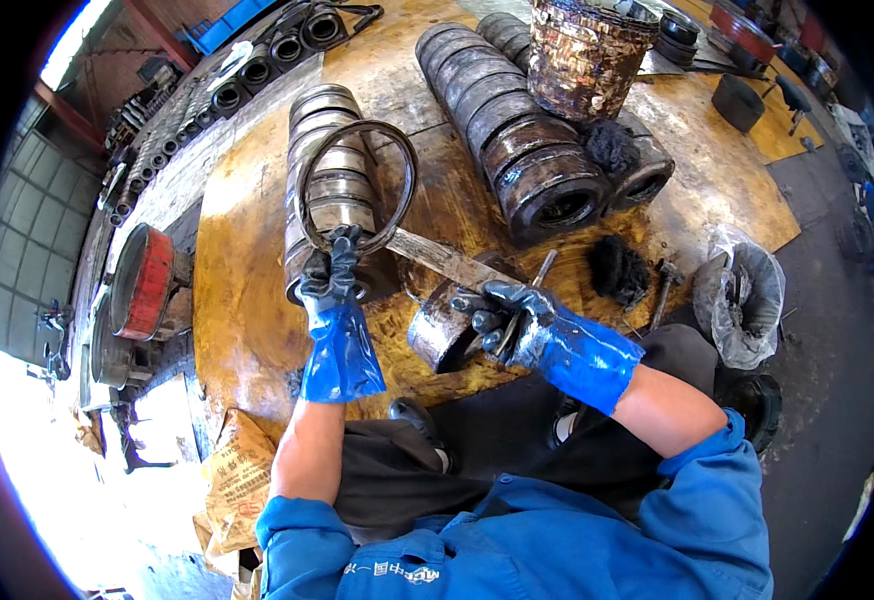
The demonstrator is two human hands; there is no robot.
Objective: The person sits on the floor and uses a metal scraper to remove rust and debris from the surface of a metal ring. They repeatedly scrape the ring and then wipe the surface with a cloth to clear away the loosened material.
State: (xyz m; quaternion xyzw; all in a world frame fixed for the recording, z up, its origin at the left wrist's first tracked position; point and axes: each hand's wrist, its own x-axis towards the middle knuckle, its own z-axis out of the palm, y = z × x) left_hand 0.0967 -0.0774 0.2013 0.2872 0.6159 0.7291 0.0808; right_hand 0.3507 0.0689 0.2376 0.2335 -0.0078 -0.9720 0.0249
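Observation:
My left hand [332, 278], in a blue rubber glove stained black, is closed on the lower edge of a thin dark metal ring [413, 180] and holds it upright. My gloved right hand [522, 318] grips a flat, worn strip [447, 260], wood or metal I cannot tell. The strip's far end meets the ring's lower right edge. A thin rod [545, 268] sticks up beside the right-hand fingers; whether they hold it too is unclear. Below the strip lies a short, shiny metal cylinder [441, 330], partly hidden by that hand. Behind the ring runs a row of metal rings [325, 112].
Greasy rows of thick rings [477, 90] lie farther right, beside a grimy bucket [587, 60]. Nearer are a black fluffy wad [617, 272], a hammer [665, 290] and a plastic-lined container [757, 335]. A red-banded drum [147, 285] and paper sack [237, 480] are at left.

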